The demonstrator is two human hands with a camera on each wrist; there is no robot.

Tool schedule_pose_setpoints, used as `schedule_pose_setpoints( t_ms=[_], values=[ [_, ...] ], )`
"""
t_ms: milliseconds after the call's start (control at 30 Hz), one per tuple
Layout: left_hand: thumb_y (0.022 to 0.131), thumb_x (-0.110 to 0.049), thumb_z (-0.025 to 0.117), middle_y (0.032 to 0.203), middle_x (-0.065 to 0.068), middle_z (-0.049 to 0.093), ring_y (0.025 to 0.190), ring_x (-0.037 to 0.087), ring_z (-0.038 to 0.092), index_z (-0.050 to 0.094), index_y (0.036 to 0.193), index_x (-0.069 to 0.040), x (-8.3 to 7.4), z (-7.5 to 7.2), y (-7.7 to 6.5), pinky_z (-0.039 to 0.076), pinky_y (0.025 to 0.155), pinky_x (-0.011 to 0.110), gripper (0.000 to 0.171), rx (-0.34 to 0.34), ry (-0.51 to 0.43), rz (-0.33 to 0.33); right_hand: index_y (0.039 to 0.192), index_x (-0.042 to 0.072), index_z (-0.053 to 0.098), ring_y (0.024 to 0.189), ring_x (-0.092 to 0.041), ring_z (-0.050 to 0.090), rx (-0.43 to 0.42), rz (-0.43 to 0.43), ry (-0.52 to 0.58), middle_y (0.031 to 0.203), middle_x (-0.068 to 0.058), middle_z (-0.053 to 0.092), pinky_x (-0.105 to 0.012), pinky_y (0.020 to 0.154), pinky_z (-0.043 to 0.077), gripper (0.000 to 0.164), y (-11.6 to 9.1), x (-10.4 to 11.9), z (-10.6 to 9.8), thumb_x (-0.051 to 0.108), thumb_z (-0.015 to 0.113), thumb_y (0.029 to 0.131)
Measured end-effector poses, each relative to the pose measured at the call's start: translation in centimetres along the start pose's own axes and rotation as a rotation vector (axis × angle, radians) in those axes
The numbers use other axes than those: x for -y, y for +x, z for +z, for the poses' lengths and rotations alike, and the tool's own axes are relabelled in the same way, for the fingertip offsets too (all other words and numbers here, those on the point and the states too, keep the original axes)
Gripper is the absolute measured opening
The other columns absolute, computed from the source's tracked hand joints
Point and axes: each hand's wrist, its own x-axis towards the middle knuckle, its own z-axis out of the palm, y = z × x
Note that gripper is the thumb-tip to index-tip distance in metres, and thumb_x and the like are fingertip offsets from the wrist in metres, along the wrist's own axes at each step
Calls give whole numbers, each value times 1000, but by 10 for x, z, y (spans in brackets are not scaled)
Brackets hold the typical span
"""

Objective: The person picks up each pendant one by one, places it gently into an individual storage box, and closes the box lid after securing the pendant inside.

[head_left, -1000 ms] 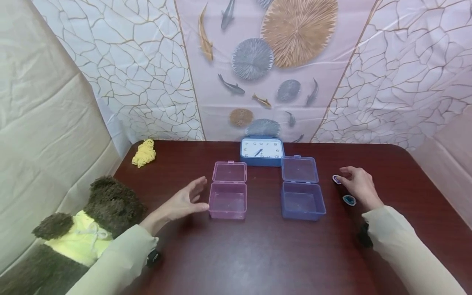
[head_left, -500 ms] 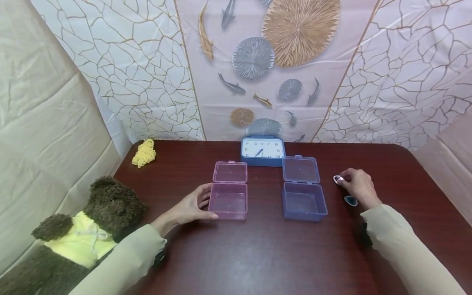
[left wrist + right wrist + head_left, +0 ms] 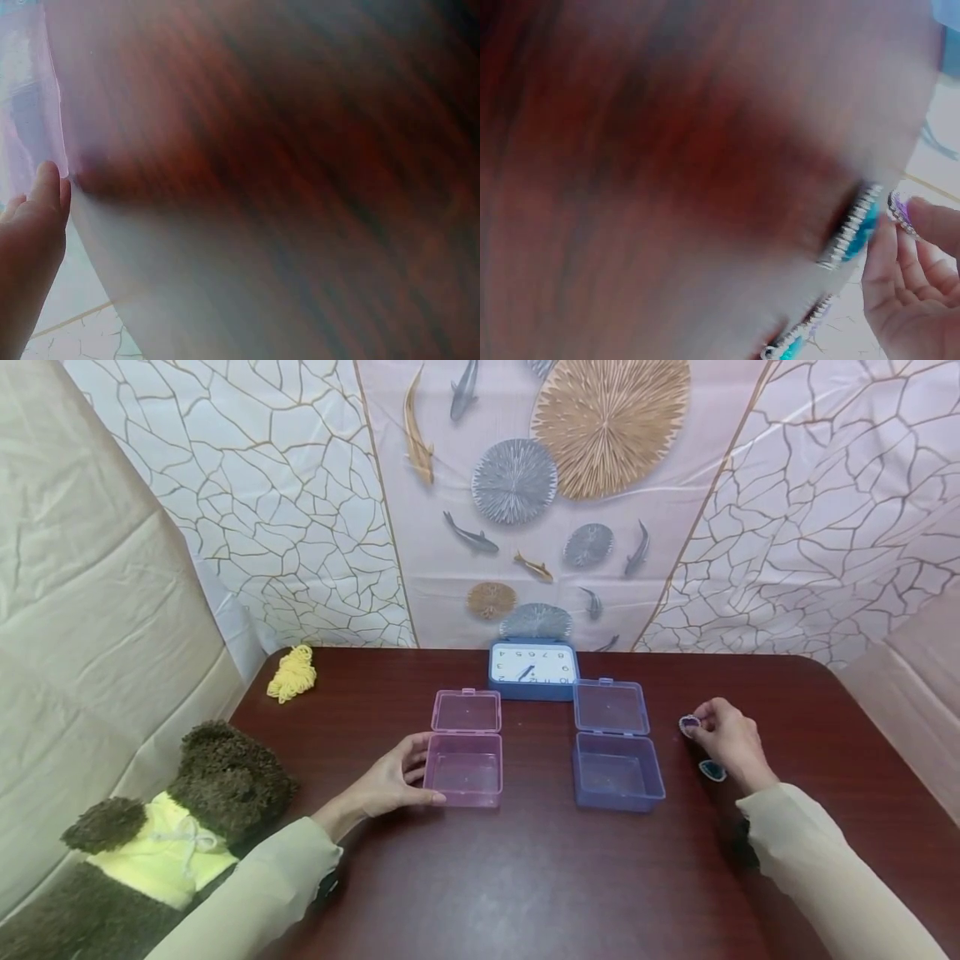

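Observation:
My right hand point(image 3: 729, 739) pinches a small oval purple gem piece point(image 3: 689, 725) with a silvery beaded rim between thumb and fingertips. In the right wrist view this purple piece point(image 3: 901, 211) is tilted up on edge. A teal gem piece point(image 3: 712, 770) lies on the table below that hand; part of another beaded piece point(image 3: 799, 330) shows at the right wrist view's bottom edge. My left hand point(image 3: 390, 781) holds the left side of a pink clear plastic box point(image 3: 463, 798), thumb along its front and fingers at its left wall. Its lid is raised, and nothing lies inside.
A blue clear box point(image 3: 618, 797) with its lid raised stands right of the pink one. Behind them lies a blue-framed clock point(image 3: 533, 668). Yellow yarn point(image 3: 292, 675) is at the back left, a brown plush toy point(image 3: 232, 777) at the left edge.
My left hand has moved right onto the pink box. The purple gem piece has been tilted up in my right fingers and shifted slightly right.

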Motion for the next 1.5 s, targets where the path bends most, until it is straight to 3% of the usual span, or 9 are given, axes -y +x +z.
schedule_pose_setpoints(
  t_ms=[133, 300, 433, 600, 667, 900, 1033, 1267, 1500],
  values=[
    [70, -3, 81, 141, 23, 37, 129, 39, 41, 28, 139, 1, -1, 0, 0, 44, 102, 43, 87, -2, -3, -2, 102, -3, 57, 61, -3, 57, -143, -5, 79, 87, -22, 67, -19, 57, 42, 22, -3, 12, -9, 12, 63, 88],
    [70, -3, 81, 141, 23, 38, 129, 39, 42, 29, 138, 0, -2, -1, -1, 45, 100, 41, 86, -22, 2, -7, 106, -6, 55, 62, 11, 59, -170, -67, 488, 78, 2, 66, -11, 57, 53, 22, -6, 57, -14, 6, 62, 89],
    [70, -2, 81, 140, 24, 38, 127, 39, 43, 29, 138, 1, -1, -2, 0, 46, 100, 40, 86, -31, 2, -4, 109, -15, 52, 67, 4, 63, -43, -211, 709, 76, 16, 62, -18, 63, 57, 24, -19, 122, -2, -5, 59, 88],
    [70, -4, 81, 139, 23, 40, 127, 39, 45, 29, 137, 0, -1, -3, 1, 46, 100, 42, 85, -36, 22, -9, 110, -14, 56, 72, -8, 66, 246, -337, 783, 90, -18, 68, -32, 68, 60, 24, -36, 189, 44, -7, 59, 87],
    [70, -4, 81, 139, 22, 40, 127, 38, 44, 30, 137, 0, -1, -3, 2, 45, 101, 43, 85, -40, 36, -13, 108, -14, 57, 73, -14, 67, 340, -359, 770, 94, -27, 65, -35, 69, 60, 24, -41, 208, 66, -8, 60, 85],
    [69, -2, 81, 140, 23, 37, 130, 37, 41, 28, 137, 3, 0, -2, 4, 43, 103, 38, 86, -38, 52, -9, 95, -4, 64, 67, -13, 62, 474, -360, 524, 81, -14, 66, -25, 61, 57, 13, -47, 242, 117, -4, 65, 82],
    [69, -1, 81, 140, 23, 37, 131, 37, 39, 28, 136, 3, 1, -2, 5, 42, 104, 39, 86, -49, 74, -3, 88, -2, 68, 64, -7, 55, 516, -444, 353, 75, -9, 66, -14, 56, 47, 9, -45, 249, 127, -5, 65, 80],
    [69, -1, 81, 142, 24, 34, 133, 38, 36, 28, 136, 4, 1, -1, 8, 40, 105, 39, 85, -30, 61, -4, 83, -3, 68, 60, -5, 52, 646, -513, 220, 73, -10, 68, -12, 54, 45, 7, -41, 254, 136, -6, 65, 77],
    [68, 0, 80, 139, 23, 37, 130, 36, 40, 30, 135, 3, 2, 1, 5, 42, 104, 37, 84, -45, 53, -6, 76, 1, 69, 60, -3, 52, 642, -529, 142, 71, -9, 68, -11, 55, 45, 10, -40, 255, 143, -8, 65, 73]
  ],
)
